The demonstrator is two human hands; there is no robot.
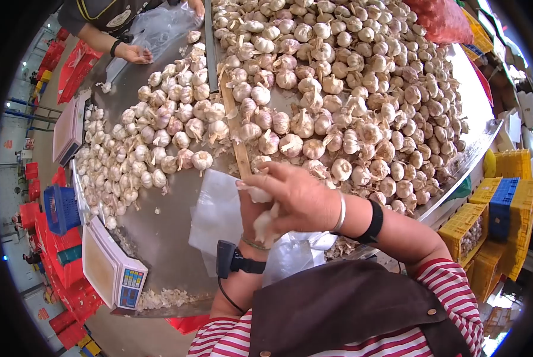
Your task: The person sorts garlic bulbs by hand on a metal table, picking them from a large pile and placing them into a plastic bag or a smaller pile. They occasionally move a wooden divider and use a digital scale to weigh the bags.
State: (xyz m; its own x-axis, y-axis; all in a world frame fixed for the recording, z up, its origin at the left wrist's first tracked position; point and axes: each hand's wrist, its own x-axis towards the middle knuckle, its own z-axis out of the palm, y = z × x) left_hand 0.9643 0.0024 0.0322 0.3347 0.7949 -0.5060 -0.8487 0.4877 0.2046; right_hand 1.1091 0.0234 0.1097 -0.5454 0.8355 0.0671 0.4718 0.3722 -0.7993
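Observation:
My right hand (305, 199) reaches in from the right, fingers curled around whitish garlic bulbs (265, 225), partly blurred. Behind and below it is my left hand (250, 208), its fingers mostly covered by the right one. A clear plastic bag (214, 208) spreads beside my left hand, above the metal table; whether the fingers grip it is hidden. More clear plastic (293, 256) shows under my right wrist. Loose garlic bulbs (290, 144) lie just beyond both hands.
A large garlic heap (361, 77) fills the right side, divided by a wooden strip (234, 131) from a smaller pile (129, 149). Scales (109, 268) stand at the left edge. Across the table, a co-worker's hand (134, 53) is by a plastic bag. Yellow crates (466, 229) stack at right.

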